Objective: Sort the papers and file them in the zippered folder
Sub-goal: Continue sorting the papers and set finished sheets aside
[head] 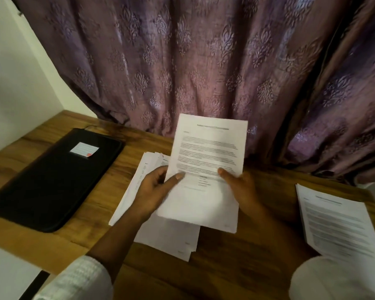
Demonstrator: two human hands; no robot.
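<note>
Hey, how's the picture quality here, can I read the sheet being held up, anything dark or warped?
Head view: dim, warm light; print on the held sheet is blurred and unreadable, its lower part washed out white; the black folder loses detail in shadow; the wide-angle lens bows the curtain and table.

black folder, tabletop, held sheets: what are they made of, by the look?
The black folder looks like matte fabric or faux leather, with soft rounded corners; which one is unclear. The tabletop shows brown grain with a slight sheen: wood or wood-look laminate. The held sheets are thin white printed paper, flexing slightly.
</note>
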